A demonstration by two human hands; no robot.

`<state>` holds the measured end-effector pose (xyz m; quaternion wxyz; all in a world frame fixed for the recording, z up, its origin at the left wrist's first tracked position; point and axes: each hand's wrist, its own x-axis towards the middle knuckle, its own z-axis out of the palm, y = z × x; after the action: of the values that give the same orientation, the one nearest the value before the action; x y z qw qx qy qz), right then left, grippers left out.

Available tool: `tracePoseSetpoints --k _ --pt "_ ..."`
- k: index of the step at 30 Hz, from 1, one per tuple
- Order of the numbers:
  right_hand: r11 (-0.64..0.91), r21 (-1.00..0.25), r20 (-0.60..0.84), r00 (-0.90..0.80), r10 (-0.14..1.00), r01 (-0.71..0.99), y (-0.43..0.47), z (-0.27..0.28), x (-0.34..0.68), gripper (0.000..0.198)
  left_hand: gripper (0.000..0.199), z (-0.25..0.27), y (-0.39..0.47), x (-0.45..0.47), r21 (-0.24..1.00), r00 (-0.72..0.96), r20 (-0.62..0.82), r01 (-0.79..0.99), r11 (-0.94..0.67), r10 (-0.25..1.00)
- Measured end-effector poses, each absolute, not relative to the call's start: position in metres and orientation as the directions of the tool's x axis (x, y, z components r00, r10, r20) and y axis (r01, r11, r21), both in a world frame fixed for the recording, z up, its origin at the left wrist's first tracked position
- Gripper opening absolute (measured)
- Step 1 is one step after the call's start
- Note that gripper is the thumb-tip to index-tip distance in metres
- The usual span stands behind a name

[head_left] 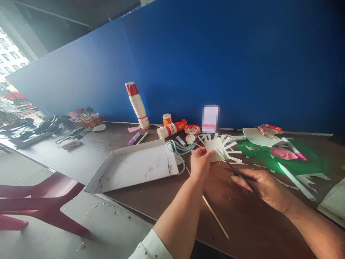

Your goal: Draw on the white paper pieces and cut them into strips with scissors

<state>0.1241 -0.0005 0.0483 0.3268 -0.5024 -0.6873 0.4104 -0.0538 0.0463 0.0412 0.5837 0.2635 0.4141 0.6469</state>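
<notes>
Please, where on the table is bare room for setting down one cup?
Two patches of the brown table look mostly bare: one between the wooden stick and the right hand with its forearm; one left of the cardboard tray, up to the dark clutter. It is crowded beyond the left hand, among paper cups, and at right, around the pink piece.

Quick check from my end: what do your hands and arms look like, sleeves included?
The left hand is ungloved; a pale sleeve with small dark dots ends below the elbow. The right hand is also ungloved, with no sleeve in view.
</notes>
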Motion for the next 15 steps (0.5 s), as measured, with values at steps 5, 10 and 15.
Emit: tracePoseSetpoints --k 5,10,15 --pt "0.11 -0.911 -0.016 -0.3 0.954 0.397 -0.001 0.049 0.124 0.05 0.031 0.036 0.049 -0.055 0.859 -0.193 -0.104 -0.511 -0.01 0.976" --pt "0.152 -0.894 0.039 -0.266 0.963 0.421 -0.001 0.05 0.123 0.055 0.033 0.041 0.044 -0.054 0.846 -0.087 -0.057 -0.533 0.002 0.995" --pt "0.182 -0.895 0.092 -0.231 0.969 0.408 -0.001 0.05 0.121 0.059 0.045 0.051 0.034 -0.051 0.84 0.043 -0.073 -0.535 0.084 0.996"
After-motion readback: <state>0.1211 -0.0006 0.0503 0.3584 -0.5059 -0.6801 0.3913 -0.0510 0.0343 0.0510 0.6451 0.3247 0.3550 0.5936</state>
